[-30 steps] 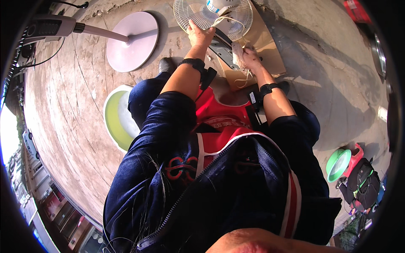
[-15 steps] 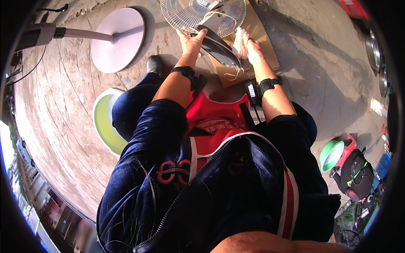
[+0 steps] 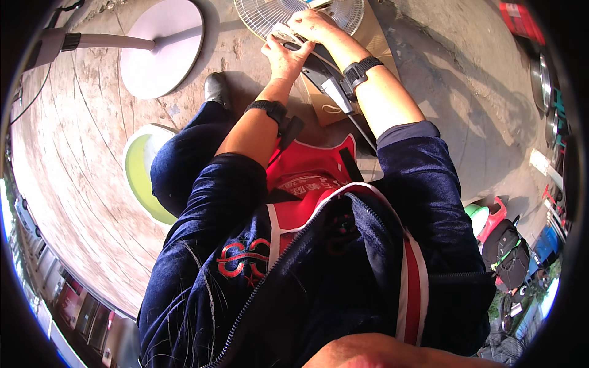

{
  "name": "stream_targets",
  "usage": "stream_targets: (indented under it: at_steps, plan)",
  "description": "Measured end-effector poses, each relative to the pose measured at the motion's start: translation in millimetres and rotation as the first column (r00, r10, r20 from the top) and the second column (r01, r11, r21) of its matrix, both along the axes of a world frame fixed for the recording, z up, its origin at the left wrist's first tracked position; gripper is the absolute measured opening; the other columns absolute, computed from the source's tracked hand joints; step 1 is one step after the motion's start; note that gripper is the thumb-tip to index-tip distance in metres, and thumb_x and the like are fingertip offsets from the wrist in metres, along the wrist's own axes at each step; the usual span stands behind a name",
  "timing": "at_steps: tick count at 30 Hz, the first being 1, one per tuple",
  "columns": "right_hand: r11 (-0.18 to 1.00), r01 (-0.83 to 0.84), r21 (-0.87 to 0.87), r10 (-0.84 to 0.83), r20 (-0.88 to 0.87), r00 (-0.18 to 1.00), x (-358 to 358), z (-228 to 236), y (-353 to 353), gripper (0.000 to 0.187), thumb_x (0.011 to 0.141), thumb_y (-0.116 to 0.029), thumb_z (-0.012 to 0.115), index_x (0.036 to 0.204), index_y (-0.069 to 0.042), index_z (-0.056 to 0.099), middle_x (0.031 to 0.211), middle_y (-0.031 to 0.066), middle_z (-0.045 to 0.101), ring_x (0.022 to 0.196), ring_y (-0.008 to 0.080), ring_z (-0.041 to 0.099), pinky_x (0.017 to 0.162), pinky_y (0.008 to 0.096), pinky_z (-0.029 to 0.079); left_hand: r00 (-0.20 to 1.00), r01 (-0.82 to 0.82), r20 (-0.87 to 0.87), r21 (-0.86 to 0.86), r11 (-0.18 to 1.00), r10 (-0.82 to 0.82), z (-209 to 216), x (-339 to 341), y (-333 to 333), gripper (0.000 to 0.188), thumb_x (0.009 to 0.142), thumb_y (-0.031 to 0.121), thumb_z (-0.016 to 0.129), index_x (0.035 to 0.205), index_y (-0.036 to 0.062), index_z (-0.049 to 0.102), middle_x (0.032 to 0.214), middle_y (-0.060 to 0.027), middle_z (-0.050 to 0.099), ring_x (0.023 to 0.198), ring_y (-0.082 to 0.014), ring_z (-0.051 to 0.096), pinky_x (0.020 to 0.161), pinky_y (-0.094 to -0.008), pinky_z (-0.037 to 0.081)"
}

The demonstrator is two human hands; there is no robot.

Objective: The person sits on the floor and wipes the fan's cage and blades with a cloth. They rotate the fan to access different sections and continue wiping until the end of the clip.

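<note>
— Right hand [image 3: 313, 26] has moved up beside left hand [image 3: 285, 58]. Grips?
— Left pinches the fan [image 3: 314, 67], atop cardboard [image 3: 376, 43]; right curled, hold unclear.
— Axis?
— I see grille [image 3: 261, 15] away, panel [image 3: 316, 73] slanting back rightward.
— Containers?
— Yellow-green basin [image 3: 138, 168] left of cardboard; contents unclear.

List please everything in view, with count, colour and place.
fan: one, whitish, top centre
long part: one, dark, below fan
cardboard: one, brown, under fan
round stand base: one, pale lilac, upper left
large basin: one, yellow-green, left side
small basin: one, green, right side
backpack: one, black, lower right
red things: at least two, red, right side
Other rim details: too unclear to count
apron: one, red, centre
jacket: one, dark blue, lower centre
wristbands: two, black, one behind each hand
shoe: one visible, black, left of hands
left hand: one, bare, gripping long part
right hand: one, bare, beyond left hand
</note>
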State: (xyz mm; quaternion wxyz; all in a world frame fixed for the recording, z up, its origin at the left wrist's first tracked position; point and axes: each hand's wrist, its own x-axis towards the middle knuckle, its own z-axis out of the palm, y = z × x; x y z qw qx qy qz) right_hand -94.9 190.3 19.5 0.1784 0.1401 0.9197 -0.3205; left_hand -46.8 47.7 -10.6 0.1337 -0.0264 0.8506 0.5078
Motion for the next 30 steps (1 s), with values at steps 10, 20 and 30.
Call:
stream_targets:
  at_steps: [10,20,30]
  plan:
    - [0.940,-0.034,-0.340,-0.011,-0.130,0.991,51,7,25,0.031,0.081,-0.030,0.069,0.098,-0.004,0.069,0.089,0.0110,0.070,0.081,0.0195,0.065,0.074,0.0347,0.052,0.973,0.161,0.177,-0.048,0.986,-0.150,16,10,-9,0.072,0.064,0.030,0.077,0.120,-0.0082,0.049,0.112,-0.0232,0.058,0.100,-0.0315,0.058,0.092,-0.0428,0.049]
    - [0.907,0.245,-0.343,-0.284,-0.067,0.956,81,-2,26,0.027,0.090,-0.021,0.054,0.104,-0.001,0.066,0.095,0.0128,0.070,0.086,0.0203,0.063,0.077,0.0340,0.050,0.940,0.054,-0.311,-0.271,0.961,-0.141,10,-6,-38,0.054,0.081,0.027,0.063,0.126,-0.0017,0.055,0.113,-0.0228,0.066,0.108,-0.0297,0.064,0.095,-0.0351,0.048]
    - [0.555,0.375,-0.743,-0.538,0.024,0.843,103,15,53,0.029,0.096,-0.015,0.050,0.118,0.000,0.061,0.101,0.0060,0.066,0.091,0.0151,0.061,0.081,0.0267,0.048,0.968,0.195,-0.155,-0.041,0.980,-0.199,43,2,-37,0.031,0.086,0.032,0.063,0.099,0.0048,0.071,0.084,-0.0147,0.072,0.081,-0.0264,0.071,0.077,-0.0350,0.054]
